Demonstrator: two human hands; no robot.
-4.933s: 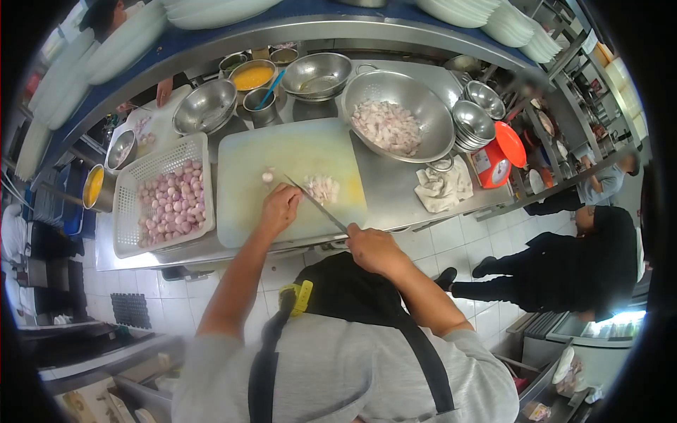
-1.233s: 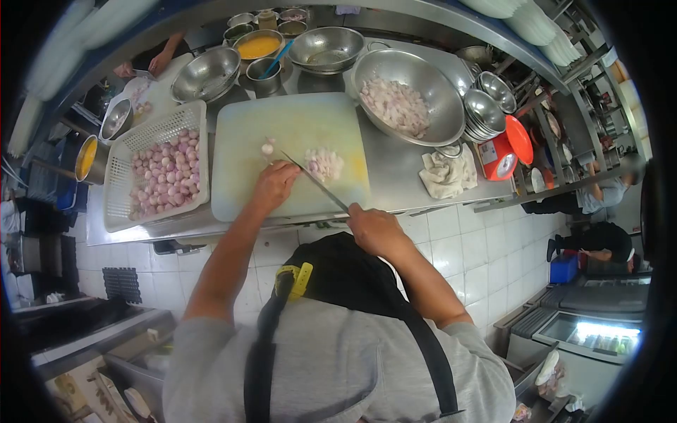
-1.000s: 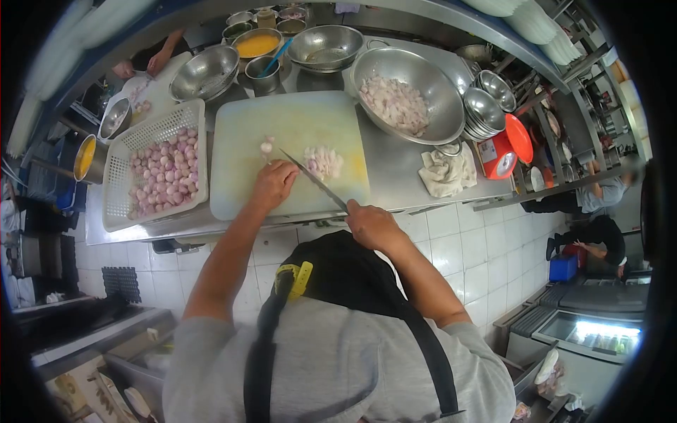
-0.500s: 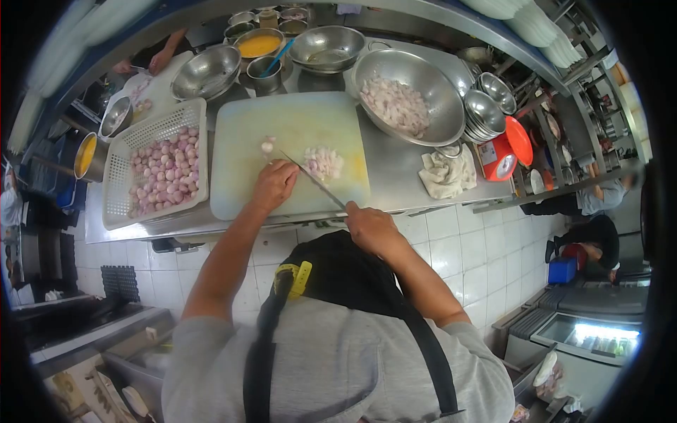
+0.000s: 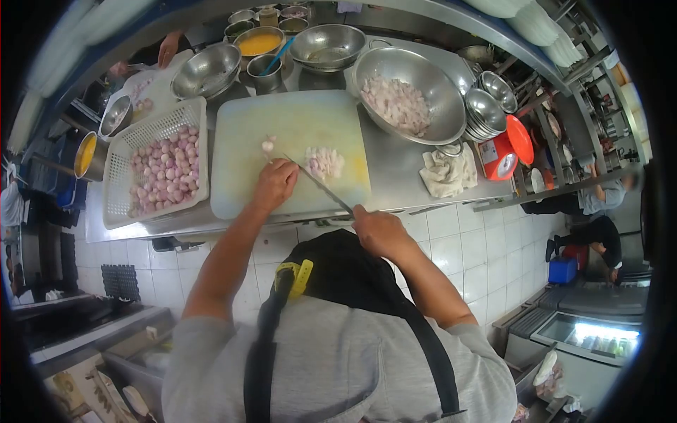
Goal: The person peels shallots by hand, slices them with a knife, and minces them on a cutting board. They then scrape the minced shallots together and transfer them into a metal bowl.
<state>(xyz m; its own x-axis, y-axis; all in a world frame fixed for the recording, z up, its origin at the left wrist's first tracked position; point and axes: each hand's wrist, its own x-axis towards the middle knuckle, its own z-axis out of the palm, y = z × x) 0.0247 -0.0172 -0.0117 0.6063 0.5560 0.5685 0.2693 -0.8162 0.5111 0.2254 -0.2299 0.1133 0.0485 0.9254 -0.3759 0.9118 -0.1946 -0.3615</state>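
Left hand: curled closed on the board, beside the knife tip; whether the left hand (image 5: 278,182) grips anything is hidden
Right hand: the right hand (image 5: 379,231) is closed around the handle of the knife (image 5: 328,192)
Knife: slants over the board (image 5: 289,116), tip between the left hand and the chopped pieces (image 5: 325,163)
Board: on the steel table (image 5: 389,185), with loose shallots (image 5: 268,145) just beyond the left hand
Basket: white, left of the board, the basket (image 5: 116,176) holding many peeled shallots
Bowl: right of the board, the large steel bowl (image 5: 446,99) holding more chopped pieces
Cloth: crumpled, the cloth (image 5: 449,171) lies between the board and the red scale (image 5: 493,158)
Co-worker: a co-worker's hand (image 5: 168,49) shows at the far left of the table
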